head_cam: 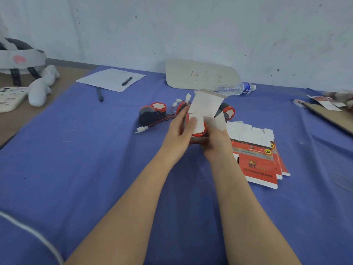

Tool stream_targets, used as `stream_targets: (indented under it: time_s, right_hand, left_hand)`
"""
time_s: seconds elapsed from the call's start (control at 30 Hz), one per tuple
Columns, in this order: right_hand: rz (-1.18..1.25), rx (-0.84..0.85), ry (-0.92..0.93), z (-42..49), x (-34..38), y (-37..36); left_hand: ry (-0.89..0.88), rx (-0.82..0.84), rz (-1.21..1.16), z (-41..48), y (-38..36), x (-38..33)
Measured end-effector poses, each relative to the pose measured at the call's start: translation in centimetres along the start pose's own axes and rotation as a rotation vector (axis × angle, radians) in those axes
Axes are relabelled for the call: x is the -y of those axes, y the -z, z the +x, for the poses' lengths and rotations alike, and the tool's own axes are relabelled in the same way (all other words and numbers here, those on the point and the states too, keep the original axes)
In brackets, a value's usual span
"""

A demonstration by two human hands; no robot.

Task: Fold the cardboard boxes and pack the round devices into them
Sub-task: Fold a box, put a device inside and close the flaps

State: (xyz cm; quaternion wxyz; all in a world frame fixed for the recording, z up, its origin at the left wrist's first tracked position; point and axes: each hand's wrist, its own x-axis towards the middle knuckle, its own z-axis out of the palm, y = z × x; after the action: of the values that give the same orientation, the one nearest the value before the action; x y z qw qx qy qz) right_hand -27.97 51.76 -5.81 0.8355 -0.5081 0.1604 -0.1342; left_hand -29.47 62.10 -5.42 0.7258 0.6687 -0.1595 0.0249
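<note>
Blue cloth (86, 178) is covering the table beneath both forearms. Well to the left of the hands and beyond them, a pale phone case (9, 98), a white headset (19, 56) and a white soft toy (41, 87) are lying off the cloth. Nearer, but left of the hands too, a sheet of paper (107, 79) is carrying a black pen (127, 81), and a second pen (100, 94) is lying just in front of it. Just beyond and left of the left hand (180, 134), a red-and-black round device (151, 113) is sitting with its wires trailing toward the fingers. That hand is curling round the left side of a half-folded box (206, 106), its thumb pressing a white flap down. A second round device (198, 133) is sitting inside the box, red rim showing between the two hands. The right hand (217, 142) is gripping the box's right side, fingers wrapped round it, while the tall lid flap is standing upright above both hands. Behind the box, a third device (228, 111) is peeking out. Farther back, a cardboard sign (200, 75) marked 46 is leaning against the wall beside a water bottle (236, 88) on its side. Just right of the right hand, flat boxes (257, 159) are lying stacked, red print upward.
</note>
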Motion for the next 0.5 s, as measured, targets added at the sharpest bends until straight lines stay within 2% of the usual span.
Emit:
stream_targets:
  time_s: [0.1, 0.17, 0.23, 0.3, 0.4, 0.5]
  right_hand:
    - [-0.197, -0.077, 0.143, -0.6, -0.2, -0.3]
    - [-0.409, -0.117, 0.331, -1.2, -0.3, -0.7]
    - [-0.521, -0.061, 0.512, -1.9, -0.5, -1.3]
    - [-0.570, 0.061, 0.604, -2.5, -0.8, -1.8]
    - [-0.680, 0.190, 0.627, -2.5, -1.4, -1.8]
    - [-0.609, 0.238, 0.525, -2.4, -1.2, -1.6]
  left_hand:
    - [0.023, -0.075, 0.028, 0.0, 0.4, 0.8]
    - [0.098, -0.130, -0.031, 0.2, 0.6, 0.8]
    - [0.160, -0.179, -0.167, 0.5, 0.9, 0.8]
    - [0.193, -0.243, -0.259, 0.7, 1.3, 0.8]
    - [0.224, -0.327, -0.297, 0.9, 1.7, 0.8]
    - [0.227, -0.345, -0.300, 0.8, 2.0, 1.0]
